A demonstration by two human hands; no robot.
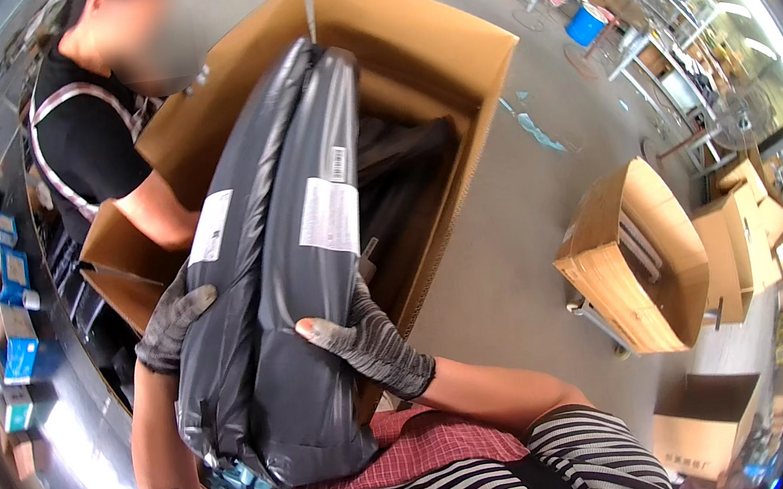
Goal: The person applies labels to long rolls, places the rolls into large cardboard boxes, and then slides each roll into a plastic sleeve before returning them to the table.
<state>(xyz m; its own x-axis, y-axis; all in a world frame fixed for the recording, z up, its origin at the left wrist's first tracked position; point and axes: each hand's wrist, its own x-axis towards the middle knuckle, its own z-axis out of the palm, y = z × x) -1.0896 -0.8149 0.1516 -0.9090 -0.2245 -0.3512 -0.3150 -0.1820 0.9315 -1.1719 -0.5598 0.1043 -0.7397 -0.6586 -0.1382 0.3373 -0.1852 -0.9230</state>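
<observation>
Two long packages in black plastic wrap lie side by side, a left package (240, 309) and a right package (305, 300), each with a white label. Their near ends are close to my body; their far ends reach over a large open cardboard box (429, 37). My left hand (175, 327), in a grey glove, is closed round the outer side of the left package. On the right package's outer side, my gloved right hand (375, 344) grips with its thumb on top. Fingers under both packages are hidden. More dark wrapped pieces (410, 158) lie inside the box.
Across the box's left side, a co-worker (88, 116) in a black shirt reaches an arm (160, 214) in behind the packages. At the right stand an open carton (631, 257) on a wheeled cart and another carton (707, 425). Small blue boxes (17, 343) line the left.
</observation>
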